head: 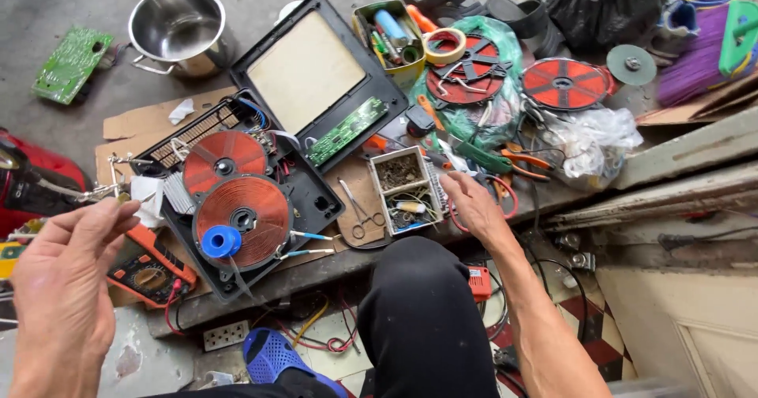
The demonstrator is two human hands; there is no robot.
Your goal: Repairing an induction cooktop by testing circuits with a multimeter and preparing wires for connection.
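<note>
1. Plainly: left hand (63, 287) raised, fingers loose and curled, holding nothing; nearest the orange multimeter (150, 272).
2. Right hand (474, 204) stretched out, fingers spread and empty, just beside the small divided white parts box (407, 190).
3. Likely snag: catching the red loop of wire (505, 200) and tipping that box.
4. Crowded around: opened black induction cooker with copper coil (241, 212), blue solder spool (221, 242), steel forceps (357, 208), orange-handled pliers (517, 161).

A single head-worn camera looked steeply down from above the seated person's knee (422, 303), facing forward over the floor (47, 3), close enough that both forearms entered from the lower edge of view.
</note>
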